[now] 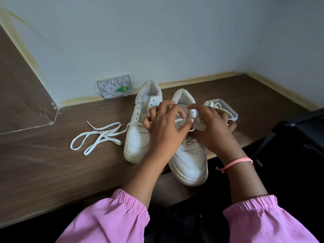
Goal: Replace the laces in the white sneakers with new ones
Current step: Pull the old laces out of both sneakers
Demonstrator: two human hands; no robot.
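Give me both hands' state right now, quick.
Left hand: fingers curled, pinching the lace on the right sneaker.
Right hand: fingers curled on the same lace.

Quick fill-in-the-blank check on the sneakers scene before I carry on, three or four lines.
1. The loose lace lies on the table to the ____ of both sneakers.
2. Both hands work at the lacing of the ____ sneaker.
3. The clear plastic box behind the right hand holds coiled ____.
4. The left sneaker shows ____ upper eyelets.

Missing words: left; right; laces; empty
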